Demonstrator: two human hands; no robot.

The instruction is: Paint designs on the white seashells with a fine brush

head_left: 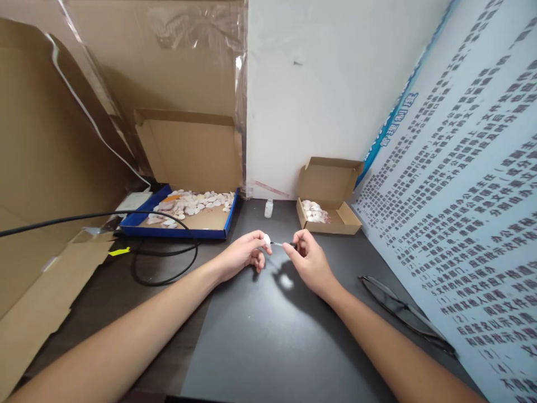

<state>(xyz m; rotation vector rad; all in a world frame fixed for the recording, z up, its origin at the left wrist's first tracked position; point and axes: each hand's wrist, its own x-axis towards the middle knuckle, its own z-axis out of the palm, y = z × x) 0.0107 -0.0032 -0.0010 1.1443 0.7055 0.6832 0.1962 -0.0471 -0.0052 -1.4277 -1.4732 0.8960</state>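
Observation:
My left hand (pixel 245 256) is closed in a pinch on a small white piece (pixel 267 240), like a shell, held just above the dark table (pixel 268 336). My right hand (pixel 308 260) pinches a thin dark tool (pixel 282 244) whose tip touches the white piece. Both hands meet over the middle of the table. Behind them stands a small white bottle (pixel 269 208).
A blue-edged cardboard tray (pixel 176 229) with several white shells lies at the back left. A small open cardboard box (pixel 331 215) with more shells sits at the back right. A black cable (pixel 168 268) loops on the left. Glasses (pixel 398 308) lie by a printed poster on the right.

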